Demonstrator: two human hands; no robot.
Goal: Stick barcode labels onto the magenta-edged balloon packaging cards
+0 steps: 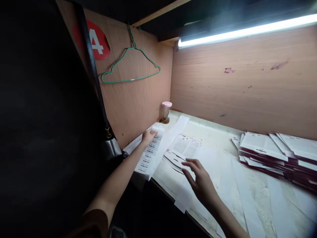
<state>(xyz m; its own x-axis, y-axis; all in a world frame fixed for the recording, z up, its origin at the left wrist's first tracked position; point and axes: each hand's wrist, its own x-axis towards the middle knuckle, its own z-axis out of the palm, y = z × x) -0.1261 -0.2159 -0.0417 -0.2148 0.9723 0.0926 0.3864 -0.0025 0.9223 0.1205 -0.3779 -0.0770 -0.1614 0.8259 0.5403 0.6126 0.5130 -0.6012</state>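
Observation:
My left hand [149,136] is at the far end of a long stack of barcode label sheets [148,156], its fingertips pinched together on the top sheet. Whether a single label is lifted there is too small to tell. Fingers spread and bent, my right hand [201,181] hovers by the near edge of a small pile of printed cardboard cards [184,147] and holds nothing. The cards lie fanned slightly, with a hanging slot in the near end. A blank white paper strip [173,136] runs between the labels and the cards.
Stacks of printed cards with dark red edges [264,148] fill the right side of the table [213,142]. A jar with a pink lid [166,112] stands in the back corner. On the left panel hang a green hanger [132,79] and a black bag [112,148].

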